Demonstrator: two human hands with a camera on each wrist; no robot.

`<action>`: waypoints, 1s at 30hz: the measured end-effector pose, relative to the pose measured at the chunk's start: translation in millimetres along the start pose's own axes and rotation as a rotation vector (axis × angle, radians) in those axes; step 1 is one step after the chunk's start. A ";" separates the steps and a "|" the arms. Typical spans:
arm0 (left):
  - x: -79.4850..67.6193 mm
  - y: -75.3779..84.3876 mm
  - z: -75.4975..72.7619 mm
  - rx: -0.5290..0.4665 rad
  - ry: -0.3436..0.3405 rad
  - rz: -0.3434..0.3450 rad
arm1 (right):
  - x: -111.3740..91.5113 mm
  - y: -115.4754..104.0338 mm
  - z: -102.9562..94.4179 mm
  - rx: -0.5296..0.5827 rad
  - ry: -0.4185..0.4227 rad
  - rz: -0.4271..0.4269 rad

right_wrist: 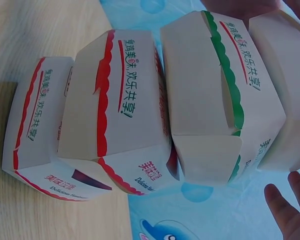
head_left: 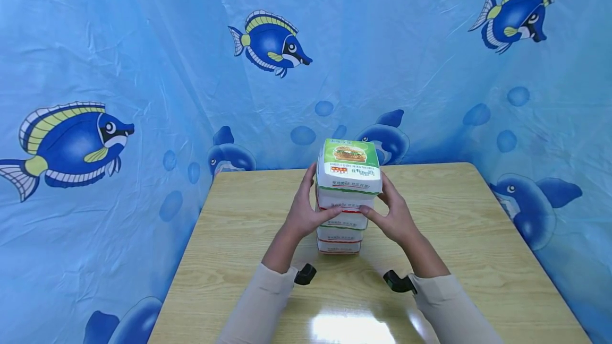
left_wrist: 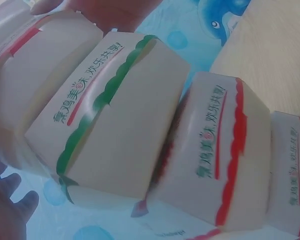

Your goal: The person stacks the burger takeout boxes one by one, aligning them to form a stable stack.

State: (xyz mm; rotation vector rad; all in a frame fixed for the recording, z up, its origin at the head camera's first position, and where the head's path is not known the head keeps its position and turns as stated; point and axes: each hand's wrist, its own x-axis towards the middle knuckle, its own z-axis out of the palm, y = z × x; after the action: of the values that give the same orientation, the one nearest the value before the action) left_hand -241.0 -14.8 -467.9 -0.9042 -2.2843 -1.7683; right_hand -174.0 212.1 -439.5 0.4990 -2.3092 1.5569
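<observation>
Several white paper burger boxes form an upright stack on the wooden table. The top box (head_left: 351, 166) has a green lid with a printed burger. My left hand (head_left: 305, 212) holds the upper boxes from the left, its thumb across the front of the second box (head_left: 344, 200) and its fingers along the side. My right hand (head_left: 396, 217) mirrors it on the right side. Below the hands, a green-edged box (left_wrist: 125, 115) and a red-edged box (right_wrist: 122, 95) show their fronts in the wrist views. The fingers behind the top boxes are partly hidden.
The lowest box (head_left: 338, 248) rests on the wooden table (head_left: 248, 211). A blue curtain (head_left: 191, 68) printed with fish and dolphins hangs behind and beside the table. Dark wrist cameras (head_left: 305, 274) stick out near both cuffs.
</observation>
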 end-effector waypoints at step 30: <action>-15.0 -16.2 -11.6 -0.054 -0.264 -0.255 | 0.5 -0.3 0.2 0.015 -0.020 0.013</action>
State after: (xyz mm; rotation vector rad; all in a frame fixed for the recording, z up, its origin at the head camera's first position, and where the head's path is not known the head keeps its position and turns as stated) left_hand -240.1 -33.5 -484.5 -0.9428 -2.6322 -1.9198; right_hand -174.3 211.8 -439.1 0.5066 -2.3217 1.5836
